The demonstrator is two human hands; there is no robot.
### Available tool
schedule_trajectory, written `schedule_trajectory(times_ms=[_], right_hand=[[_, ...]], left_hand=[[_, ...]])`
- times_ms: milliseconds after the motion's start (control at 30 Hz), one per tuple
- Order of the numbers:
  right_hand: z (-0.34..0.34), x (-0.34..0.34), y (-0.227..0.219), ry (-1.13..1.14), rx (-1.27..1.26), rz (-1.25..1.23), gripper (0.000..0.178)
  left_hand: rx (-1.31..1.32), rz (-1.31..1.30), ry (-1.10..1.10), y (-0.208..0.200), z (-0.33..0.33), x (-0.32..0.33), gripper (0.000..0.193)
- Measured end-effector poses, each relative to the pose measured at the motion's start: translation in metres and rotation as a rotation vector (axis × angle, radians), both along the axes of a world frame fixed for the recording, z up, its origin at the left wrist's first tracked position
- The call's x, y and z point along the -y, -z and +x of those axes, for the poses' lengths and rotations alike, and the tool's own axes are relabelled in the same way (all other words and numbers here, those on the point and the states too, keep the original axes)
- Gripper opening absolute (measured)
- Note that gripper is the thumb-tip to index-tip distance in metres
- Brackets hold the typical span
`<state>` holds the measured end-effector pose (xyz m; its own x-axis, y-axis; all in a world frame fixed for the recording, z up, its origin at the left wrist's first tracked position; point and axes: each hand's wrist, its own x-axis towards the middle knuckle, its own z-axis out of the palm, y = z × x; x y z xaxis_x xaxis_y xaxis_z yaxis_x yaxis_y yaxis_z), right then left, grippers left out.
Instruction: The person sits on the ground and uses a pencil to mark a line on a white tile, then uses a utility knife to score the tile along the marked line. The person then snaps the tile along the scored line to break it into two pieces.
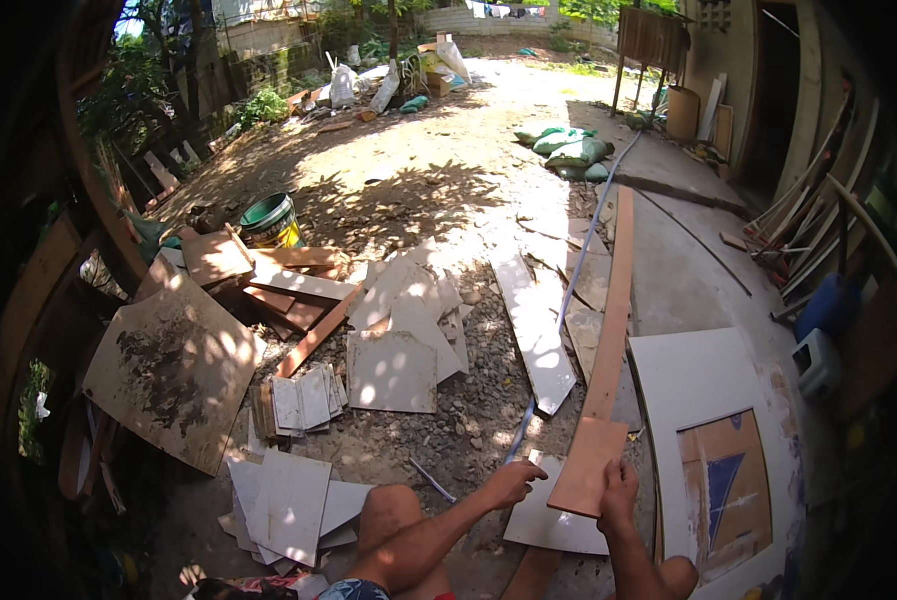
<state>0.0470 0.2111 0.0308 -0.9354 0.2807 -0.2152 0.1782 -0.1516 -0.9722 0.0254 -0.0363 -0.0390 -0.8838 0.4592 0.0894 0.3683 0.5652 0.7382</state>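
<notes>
My right hand (pixel 619 492) grips the right edge of a short reddish-brown wooden board (pixel 587 468), its fingers wrapped round that edge. To the left of this board, and apart from it, my left hand (pixel 512 485) reaches forward with loosely bent fingers and seems to hold nothing. Below both hands lies a pale flat panel (pixel 554 520). A long, narrow reddish-brown plank (pixel 612 310) stretches away on the ground beyond the short board, which covers part of it.
Pale sheet offcuts (pixel 289 505) lie left of my knee. Beyond them are wood scraps (pixel 299 290), a stained panel (pixel 174 365) and a green bucket (pixel 272 222). A hose (pixel 594 230) runs along the ground. A white panel with a cutout (pixel 689 375) lies right; sacks (pixel 574 150) are farther off.
</notes>
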Motion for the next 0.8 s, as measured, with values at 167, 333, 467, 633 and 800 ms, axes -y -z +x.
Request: schedule_trajectory(times_ms=[167, 333, 467, 633, 800], right_hand=[[0.0, -0.009, 0.006, 0.013, 0.005, 0.024, 0.031], [0.0, -0.004, 0.002, 0.021, 0.0, -0.018, 0.031], [0.001, -0.003, -0.001, 0.014, 0.006, 0.0, 0.031], [0.001, -0.003, -0.002, 0.014, 0.01, -0.001, 0.031], [0.0, -0.001, 0.003, 0.003, -0.007, -0.004, 0.031]], left_hand=[[0.189, -0.008, 0.037, -0.018, -0.003, -0.009, 0.034], [0.21, -0.095, 0.019, -0.033, 0.0, -0.009, 0.036], [0.214, -0.113, 0.016, -0.037, -0.001, -0.007, 0.038], [0.203, -0.127, 0.024, -0.036, 0.0, -0.01, 0.036], [0.177, -0.102, 0.03, -0.014, -0.002, -0.005, 0.034]])
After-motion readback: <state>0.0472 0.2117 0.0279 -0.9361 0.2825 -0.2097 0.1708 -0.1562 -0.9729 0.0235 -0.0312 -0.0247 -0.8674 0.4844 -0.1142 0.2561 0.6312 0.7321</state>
